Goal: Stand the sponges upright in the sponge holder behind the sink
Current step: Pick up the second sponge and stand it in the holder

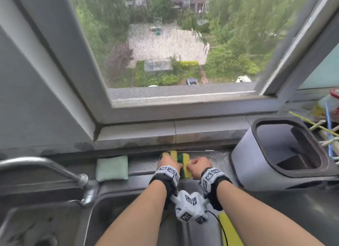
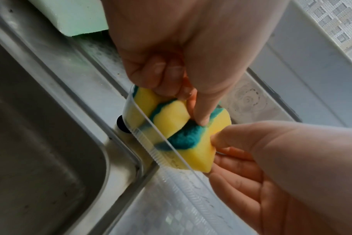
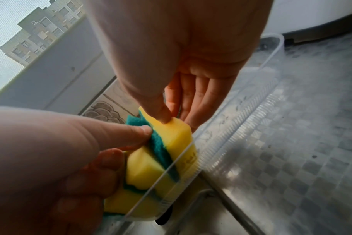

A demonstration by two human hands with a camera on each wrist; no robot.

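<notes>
Three yellow sponges with green scouring layers stand on edge, packed side by side at the left end of the clear plastic holder behind the sink. My left hand grips the middle sponge, with one digit pressed on the green layer beside it and the other fingers curled. My right hand pinches the rightmost sponge between thumb on top and straight fingers behind. In the head view both hands meet over the sponges and hide most of them.
A pale green sponge lies flat on the ledge left of the holder. The faucet arches at the left over the steel sink. A grey bin stands close on the right. The window sill runs behind.
</notes>
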